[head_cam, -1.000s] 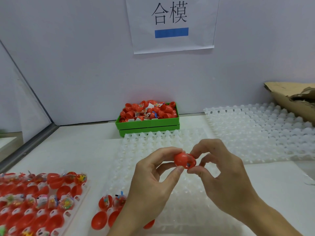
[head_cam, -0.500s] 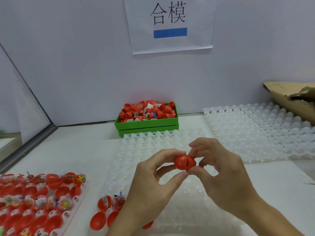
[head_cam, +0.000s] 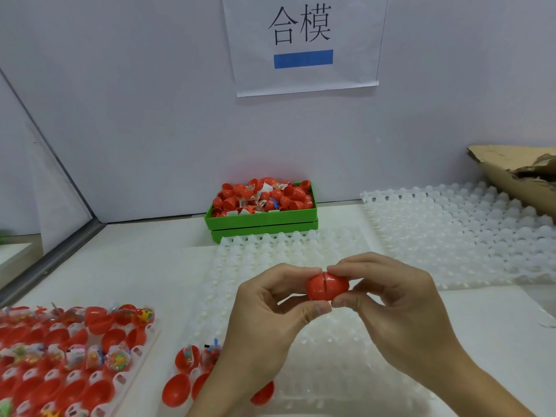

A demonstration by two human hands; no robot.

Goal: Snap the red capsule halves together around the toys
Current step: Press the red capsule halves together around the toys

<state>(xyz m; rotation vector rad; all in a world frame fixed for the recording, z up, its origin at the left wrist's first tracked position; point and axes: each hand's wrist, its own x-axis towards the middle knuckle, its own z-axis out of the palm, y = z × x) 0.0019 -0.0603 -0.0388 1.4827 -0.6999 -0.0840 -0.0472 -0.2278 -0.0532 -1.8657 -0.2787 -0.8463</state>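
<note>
The red capsule is held in the air between both hands, above the white plastic cell tray, its two halves meeting along a thin dark seam. The left hand pinches its left half between thumb and forefinger; the right hand pinches the right half the same way. Open red halves holding bagged toys lie near the left wrist, more fill a tray at far left, and a green bin of loose halves stands by the wall
</note>
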